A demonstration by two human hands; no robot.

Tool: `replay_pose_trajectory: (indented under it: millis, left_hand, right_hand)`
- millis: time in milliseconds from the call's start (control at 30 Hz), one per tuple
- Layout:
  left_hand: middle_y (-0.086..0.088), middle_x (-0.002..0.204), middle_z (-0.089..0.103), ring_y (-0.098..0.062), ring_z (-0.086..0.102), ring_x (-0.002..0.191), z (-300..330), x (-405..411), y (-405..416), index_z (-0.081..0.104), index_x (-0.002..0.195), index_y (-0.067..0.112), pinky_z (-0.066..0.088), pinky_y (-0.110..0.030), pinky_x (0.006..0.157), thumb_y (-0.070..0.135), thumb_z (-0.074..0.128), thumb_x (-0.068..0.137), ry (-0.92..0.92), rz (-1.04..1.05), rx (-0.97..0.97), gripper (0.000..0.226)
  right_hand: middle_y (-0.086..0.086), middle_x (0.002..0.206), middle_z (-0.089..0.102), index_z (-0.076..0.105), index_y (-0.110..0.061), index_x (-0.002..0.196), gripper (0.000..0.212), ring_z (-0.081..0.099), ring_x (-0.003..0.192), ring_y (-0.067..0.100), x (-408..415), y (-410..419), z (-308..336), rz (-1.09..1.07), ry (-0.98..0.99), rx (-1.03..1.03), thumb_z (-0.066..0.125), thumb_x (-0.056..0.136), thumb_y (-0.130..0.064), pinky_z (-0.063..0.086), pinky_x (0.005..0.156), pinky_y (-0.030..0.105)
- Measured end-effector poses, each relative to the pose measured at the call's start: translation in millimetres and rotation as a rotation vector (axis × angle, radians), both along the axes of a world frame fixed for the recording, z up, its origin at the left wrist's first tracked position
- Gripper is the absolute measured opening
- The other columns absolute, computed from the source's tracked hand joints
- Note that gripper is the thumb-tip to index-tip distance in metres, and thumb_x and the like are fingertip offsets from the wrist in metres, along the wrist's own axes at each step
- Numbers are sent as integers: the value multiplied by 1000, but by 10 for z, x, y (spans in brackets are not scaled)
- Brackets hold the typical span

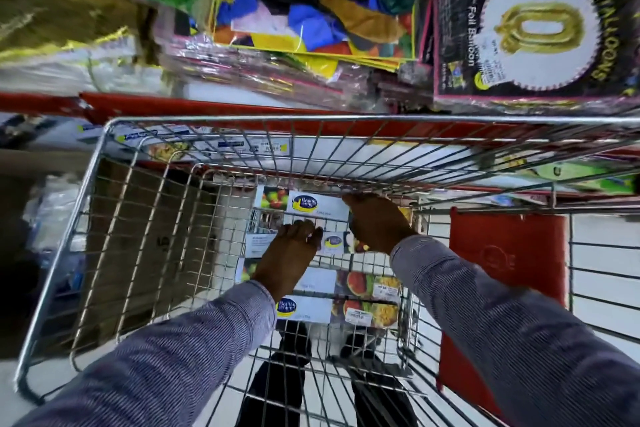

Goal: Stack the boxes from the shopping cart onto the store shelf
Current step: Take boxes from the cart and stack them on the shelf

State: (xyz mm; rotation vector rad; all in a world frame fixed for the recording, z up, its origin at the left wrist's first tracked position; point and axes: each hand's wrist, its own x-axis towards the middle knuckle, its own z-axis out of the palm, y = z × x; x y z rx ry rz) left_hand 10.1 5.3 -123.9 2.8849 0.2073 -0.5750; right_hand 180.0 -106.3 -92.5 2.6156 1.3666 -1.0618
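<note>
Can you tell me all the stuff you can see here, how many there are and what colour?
boxes: at least four, white with food pictures, in the cart
shopping cart: one, silver wire, in front of the shelf
store shelf: one, red edge, behind the cart
balloon packs: a pile, many colours, on the shelf
foil balloon pack: one, dark with a gold 0, shelf right
red flap: one, cart's right side
left hand: on a box
right hand: on the farthest box
</note>
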Motion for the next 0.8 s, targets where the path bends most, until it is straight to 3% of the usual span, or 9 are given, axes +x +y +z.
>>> replay_pose_trajectory:
  millis: [67,133,267,367,433,533,600,667,800]
  left_hand:
    - [-22,105,67,-43,66,89,-46,39,21,65,110,0,59,-47,73,-14,79,37,13,28,-13,76]
    - [-20,108,68,-41,66,93,-87,61,25,63,114,3,58,-47,78,-16,75,46,44,44,-63,71]
    - [-21,109,66,-39,62,97,47,66,32,56,118,1,52,-48,83,-9,70,67,45,90,-176,54]
    - [-25,101,67,-40,64,89,347,14,57,58,114,-5,57,-48,73,-10,72,64,14,97,-197,52]
    - [-28,100,69,-44,67,87,664,-29,95,63,107,-6,59,-48,71,-9,78,54,0,95,-208,55]
    - [-25,125,62,-43,61,109,1171,-143,156,57,126,1,55,-48,87,10,83,65,-80,84,-209,67]
    - [-16,119,68,-34,68,100,1615,-210,221,62,122,10,59,-40,72,32,87,58,-109,37,-141,73]
    - [-8,109,73,-27,72,88,2082,-263,272,66,115,15,59,-31,57,43,79,54,-133,45,-106,68]
    - [1,112,72,-20,72,87,3041,-322,303,62,118,21,59,-26,58,48,71,55,-289,15,-40,69]
  right_hand:
    - [18,137,52,30,-12,146,66,51,122,38,-13,65,-78,71,-31,-33,59,87,-19,47,95,44]
    - [18,137,53,29,-11,146,66,52,121,38,-9,121,-149,115,-71,-65,59,88,-18,48,92,45]
    - [22,121,61,39,-5,134,56,61,106,40,0,163,-171,150,-124,-52,61,83,-15,53,82,44]
    - [23,119,61,44,-2,131,55,61,106,41,-16,147,63,165,-155,1,62,80,-15,52,83,43]
    - [22,119,62,45,-2,131,57,60,107,40,-20,133,358,205,-191,39,65,80,-21,51,85,42]
    - [18,114,63,55,-8,118,47,60,106,37,-11,98,957,234,-196,117,65,81,-35,49,84,40]
    - [15,110,64,57,-11,112,45,61,103,35,24,99,1486,282,-224,167,64,81,-43,48,81,38]
    - [12,108,66,57,-14,111,48,61,102,33,51,129,2042,320,-263,209,64,78,-48,48,82,38]
    - [13,115,62,54,-12,117,54,57,110,32,57,163,3221,346,-347,237,65,80,-49,45,87,38]
